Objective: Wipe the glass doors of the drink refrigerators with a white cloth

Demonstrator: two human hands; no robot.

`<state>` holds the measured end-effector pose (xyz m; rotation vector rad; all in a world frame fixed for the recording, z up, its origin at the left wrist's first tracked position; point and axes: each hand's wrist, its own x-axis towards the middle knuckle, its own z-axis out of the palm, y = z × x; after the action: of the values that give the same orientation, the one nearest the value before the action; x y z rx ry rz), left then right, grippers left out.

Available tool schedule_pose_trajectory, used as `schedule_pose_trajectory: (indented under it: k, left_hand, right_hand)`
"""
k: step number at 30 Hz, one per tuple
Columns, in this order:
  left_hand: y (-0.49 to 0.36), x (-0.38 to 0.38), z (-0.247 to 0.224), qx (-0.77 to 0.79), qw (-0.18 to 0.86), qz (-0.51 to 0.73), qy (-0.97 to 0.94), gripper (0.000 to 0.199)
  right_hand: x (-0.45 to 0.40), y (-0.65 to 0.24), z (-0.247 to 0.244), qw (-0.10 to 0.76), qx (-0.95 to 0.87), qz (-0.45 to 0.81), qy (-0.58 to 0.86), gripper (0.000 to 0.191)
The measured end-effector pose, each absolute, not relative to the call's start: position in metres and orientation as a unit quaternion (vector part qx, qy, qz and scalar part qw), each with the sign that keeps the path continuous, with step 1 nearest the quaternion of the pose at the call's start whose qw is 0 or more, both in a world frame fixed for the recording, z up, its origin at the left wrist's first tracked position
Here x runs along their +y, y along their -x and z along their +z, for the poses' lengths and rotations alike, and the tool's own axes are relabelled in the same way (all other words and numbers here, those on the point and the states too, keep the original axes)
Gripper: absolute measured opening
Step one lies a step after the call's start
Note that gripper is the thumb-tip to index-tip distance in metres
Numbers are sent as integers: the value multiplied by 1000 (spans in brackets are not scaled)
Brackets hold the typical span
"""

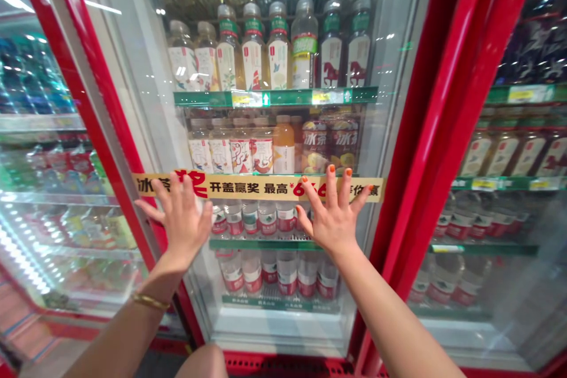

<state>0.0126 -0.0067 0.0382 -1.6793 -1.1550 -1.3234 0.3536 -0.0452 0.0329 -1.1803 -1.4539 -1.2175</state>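
My left grip [185, 224], at eight o'clock, and right grip [334, 221], at four, splay wide and empty over the yellow strip [239, 187], just off centre towards six; uneven pressure could crease it.

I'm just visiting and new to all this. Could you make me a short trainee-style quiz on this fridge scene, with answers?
1. Which thing do fingers of both the left hand and the right hand overlap in this view?
A) top green strip
B) yellowish banner
C) floor

2. True or false: the horse-label bottles stand at the right end of their row.

3. Fill in: the gold-coloured bracelet is on the ___ wrist.

Key: 1. B; 2. True; 3. left.
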Motion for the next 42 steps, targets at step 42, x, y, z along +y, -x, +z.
schedule_pose_trajectory:
  k: [42]
  left_hand:
    - [-53,-17,-40,-480,303,-520,638,84]
  right_hand:
    - [-46,-354,31,445,-587,-479,478,104]
